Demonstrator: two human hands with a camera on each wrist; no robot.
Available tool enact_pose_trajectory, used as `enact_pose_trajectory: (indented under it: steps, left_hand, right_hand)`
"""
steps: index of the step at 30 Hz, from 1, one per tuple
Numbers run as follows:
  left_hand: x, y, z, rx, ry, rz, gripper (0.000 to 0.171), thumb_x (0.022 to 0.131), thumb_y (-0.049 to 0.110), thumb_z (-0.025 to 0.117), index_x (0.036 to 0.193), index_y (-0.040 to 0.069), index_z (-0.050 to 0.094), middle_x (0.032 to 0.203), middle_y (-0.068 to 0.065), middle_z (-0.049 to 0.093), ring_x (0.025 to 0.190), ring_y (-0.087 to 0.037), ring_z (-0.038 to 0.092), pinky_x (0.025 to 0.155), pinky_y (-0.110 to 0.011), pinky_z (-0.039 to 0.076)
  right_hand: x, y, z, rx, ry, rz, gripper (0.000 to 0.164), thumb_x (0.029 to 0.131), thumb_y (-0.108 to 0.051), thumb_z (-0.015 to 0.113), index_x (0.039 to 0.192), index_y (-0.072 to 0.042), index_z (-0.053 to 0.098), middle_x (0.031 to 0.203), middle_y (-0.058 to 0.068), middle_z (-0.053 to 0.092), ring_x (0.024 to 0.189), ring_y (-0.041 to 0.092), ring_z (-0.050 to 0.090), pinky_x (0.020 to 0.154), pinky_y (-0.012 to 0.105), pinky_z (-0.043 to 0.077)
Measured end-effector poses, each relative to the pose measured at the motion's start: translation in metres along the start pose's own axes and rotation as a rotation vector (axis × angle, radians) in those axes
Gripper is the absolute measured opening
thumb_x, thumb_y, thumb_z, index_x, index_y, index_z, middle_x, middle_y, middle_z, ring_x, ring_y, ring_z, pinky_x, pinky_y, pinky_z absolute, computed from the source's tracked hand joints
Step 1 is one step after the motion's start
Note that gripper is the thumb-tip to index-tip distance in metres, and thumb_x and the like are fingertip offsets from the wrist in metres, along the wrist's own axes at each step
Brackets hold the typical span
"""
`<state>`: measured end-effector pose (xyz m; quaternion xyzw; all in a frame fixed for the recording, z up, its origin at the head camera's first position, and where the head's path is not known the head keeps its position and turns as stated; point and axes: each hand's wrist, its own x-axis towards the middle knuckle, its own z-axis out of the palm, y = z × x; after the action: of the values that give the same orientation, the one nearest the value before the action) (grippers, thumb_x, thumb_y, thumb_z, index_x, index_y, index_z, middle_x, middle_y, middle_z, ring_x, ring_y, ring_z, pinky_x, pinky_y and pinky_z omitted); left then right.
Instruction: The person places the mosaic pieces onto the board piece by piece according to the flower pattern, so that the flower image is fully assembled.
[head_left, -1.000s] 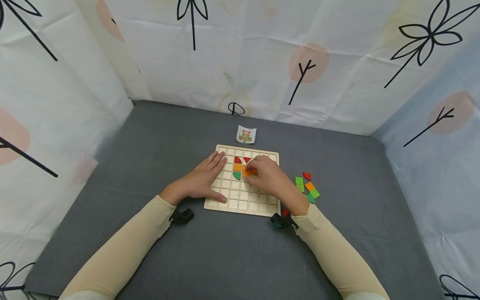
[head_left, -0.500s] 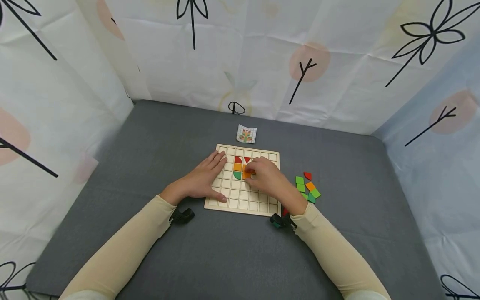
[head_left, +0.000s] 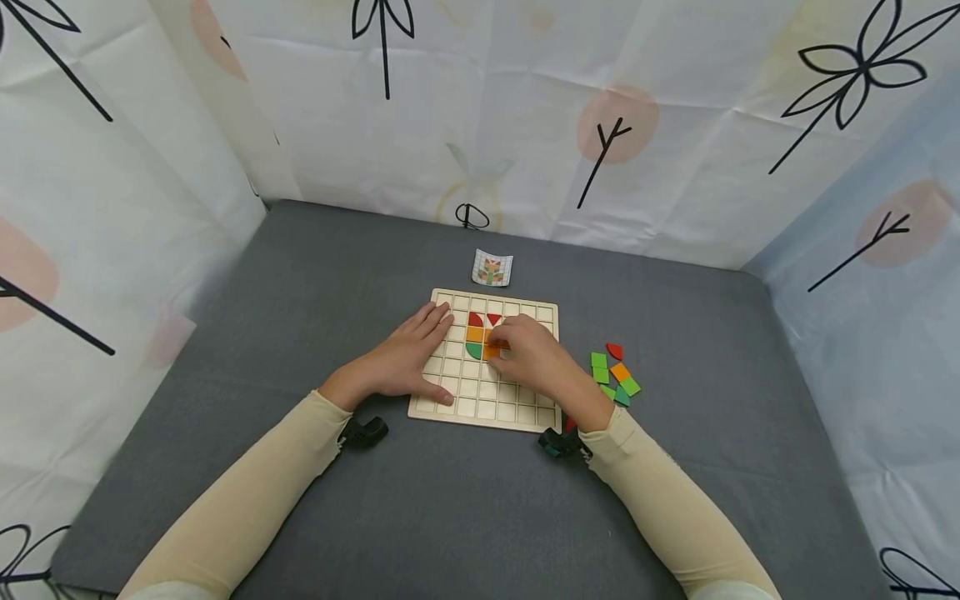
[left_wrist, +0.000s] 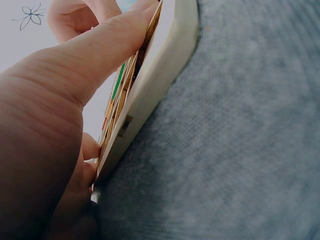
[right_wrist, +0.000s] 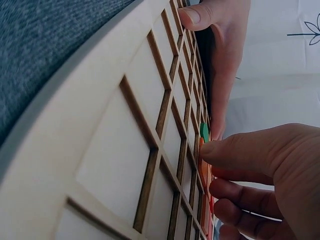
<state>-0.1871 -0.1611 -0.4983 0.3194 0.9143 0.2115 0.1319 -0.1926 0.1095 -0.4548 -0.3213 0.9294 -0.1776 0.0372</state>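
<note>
A wooden grid board [head_left: 465,408] lies on the grey table. My left hand [head_left: 397,358] rests on its left edge, fingers straight and thumb spread toward the near side. My right hand [head_left: 536,354] pinches an orange tile [head_left: 491,352] low in the grid; the right wrist view shows the thumb against the orange tile [right_wrist: 202,162]. To the left sit a red curved tile [head_left: 476,319], an orange square [head_left: 475,334] and a green curved tile [head_left: 473,351]. A red triangle [head_left: 493,319] lies above. The right hand hides part of the grid.
Loose green squares [head_left: 599,361], a red curved tile [head_left: 614,351], an orange square [head_left: 619,372] and a dark green tile [head_left: 622,396] lie right of the board. Behind it is a small pattern card [head_left: 492,269]. Printed cloth walls [head_left: 525,150] border the table.
The right fingers have shifted slightly while the orange tile has settled lower into the grid. My left hand has stayed in place on the board.
</note>
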Motion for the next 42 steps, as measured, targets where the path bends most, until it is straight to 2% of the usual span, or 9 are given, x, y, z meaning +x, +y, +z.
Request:
enact_pose_trajectory:
  steps: [10, 15, 22, 33, 42]
  left_hand:
    - [-0.003, 0.003, -0.001, -0.007, 0.005, -0.008, 0.136, 0.084, 0.07, 0.084, 0.173, -0.001, 0.01, 0.181, -0.017, -0.002, 0.165, -0.037, -0.009, 0.13, -0.059, 0.008]
    - [-0.003, 0.001, 0.0, 0.005, 0.0, -0.016, 0.136, 0.084, 0.071, 0.083, 0.173, 0.0, 0.009, 0.181, -0.015, -0.003, 0.165, -0.036, -0.01, 0.13, -0.058, 0.008]
    - [-0.001, 0.001, 0.001, 0.009, -0.011, -0.014, 0.138, 0.083, 0.072, 0.083, 0.174, 0.002, 0.006, 0.181, -0.013, -0.007, 0.165, -0.033, -0.013, 0.131, -0.055, 0.006]
    - [-0.001, 0.004, -0.001, 0.0, -0.005, -0.017, 0.137, 0.083, 0.071, 0.084, 0.173, 0.002, 0.007, 0.181, -0.013, -0.005, 0.165, -0.033, -0.011, 0.131, -0.055, 0.006]
    - [-0.001, 0.003, -0.001, -0.005, -0.001, -0.015, 0.138, 0.083, 0.07, 0.085, 0.174, 0.002, 0.006, 0.181, -0.013, -0.006, 0.165, -0.033, -0.012, 0.131, -0.055, 0.006]
  right_hand:
    - [-0.004, -0.004, -0.007, 0.011, 0.007, 0.025, 0.02, 0.093, -0.013, 0.085, 0.111, -0.004, 0.083, 0.107, 0.007, 0.076, 0.103, 0.027, 0.066, 0.094, 0.043, 0.055]
    - [-0.011, -0.001, -0.013, 0.033, 0.047, 0.019, 0.019, 0.094, -0.012, 0.084, 0.111, -0.004, 0.082, 0.107, 0.007, 0.076, 0.103, 0.027, 0.065, 0.091, 0.044, 0.055]
    - [-0.034, 0.006, -0.035, 0.089, 0.091, 0.047, 0.022, 0.095, -0.01, 0.085, 0.115, -0.002, 0.081, 0.109, 0.012, 0.074, 0.103, 0.031, 0.065, 0.088, 0.047, 0.055]
    - [-0.071, 0.026, -0.069, 0.047, 0.139, 0.17, 0.025, 0.096, -0.008, 0.084, 0.121, -0.003, 0.079, 0.114, 0.013, 0.072, 0.107, 0.036, 0.063, 0.09, 0.053, 0.053]
    - [-0.1, 0.04, -0.083, 0.025, 0.179, 0.195, 0.024, 0.096, -0.008, 0.084, 0.119, -0.003, 0.079, 0.112, 0.012, 0.072, 0.104, 0.035, 0.064, 0.088, 0.054, 0.053]
